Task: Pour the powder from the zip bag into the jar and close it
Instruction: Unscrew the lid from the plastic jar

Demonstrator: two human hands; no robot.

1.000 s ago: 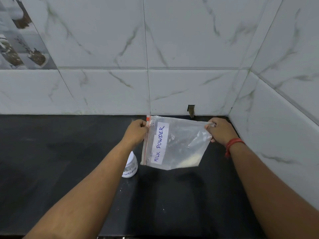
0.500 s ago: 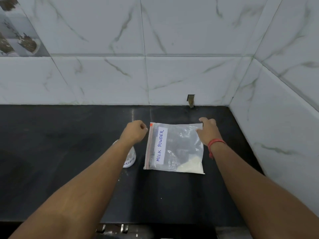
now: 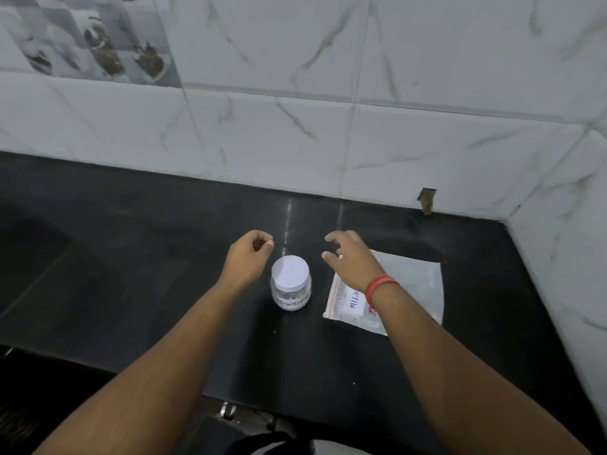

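The small clear plastic jar (image 3: 290, 288), white lid on, stands upright on the glossy black surface (image 3: 164, 274). The left hand (image 3: 247, 257), loosely curled and empty, sits at its ten o'clock, nearer; the right hand (image 3: 349, 259), spread and empty, at two o'clock. The flat, crinkly milk powder zip bag (image 3: 405, 290) lies at three o'clock.

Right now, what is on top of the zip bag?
The right hand and its forearm reach across above the zip bag, which lies flat on the black counter. They hide part of its label; whether they touch the bag cannot be told.
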